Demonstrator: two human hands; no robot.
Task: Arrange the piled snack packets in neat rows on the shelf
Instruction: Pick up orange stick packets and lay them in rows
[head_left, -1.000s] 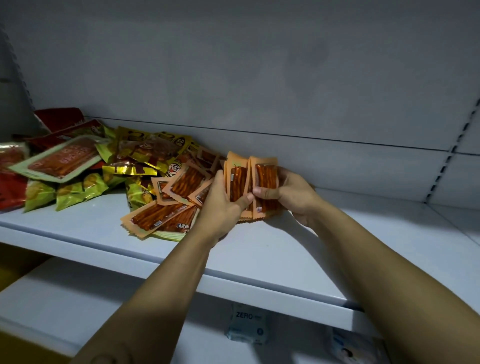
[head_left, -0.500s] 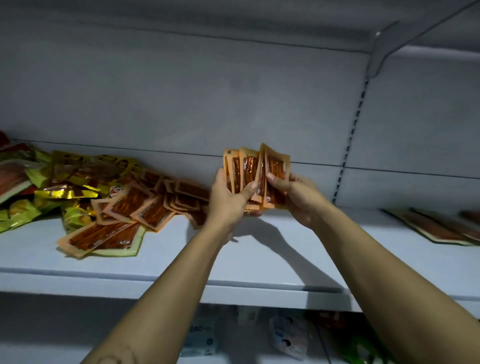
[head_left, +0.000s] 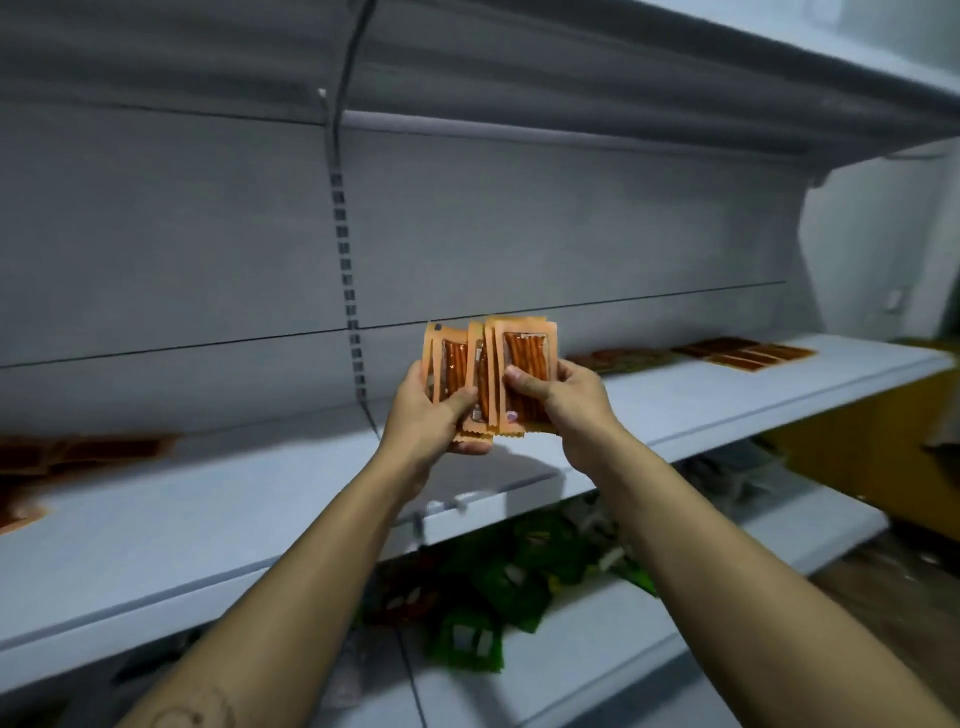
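Note:
Both hands hold up a fanned stack of orange snack packets (head_left: 511, 366) with brown sticks showing through clear windows, above the white shelf (head_left: 270, 519). My left hand (head_left: 426, 415) grips the stack's left side, thumb on the front. My right hand (head_left: 563, 400) grips the right side, thumb pressed on the front packet. At the far left edge lies part of the packet pile (head_left: 67, 454), blurred. Flat orange-brown packets in a row (head_left: 745, 353) lie on the shelf at the far right, with a darker packet group (head_left: 618, 359) beside them.
A slotted upright (head_left: 348, 291) runs down the back panel behind the hands. An upper shelf (head_left: 675, 88) overhangs. Below, a lower shelf (head_left: 587, 670) carries green and dark packets (head_left: 483, 597). A yellow surface (head_left: 883, 467) stands at the right.
The view has swung right: the pile has slid to the far left edge and the laid-out packets at the right have come closer. Both hands carried the stack rightward and higher.

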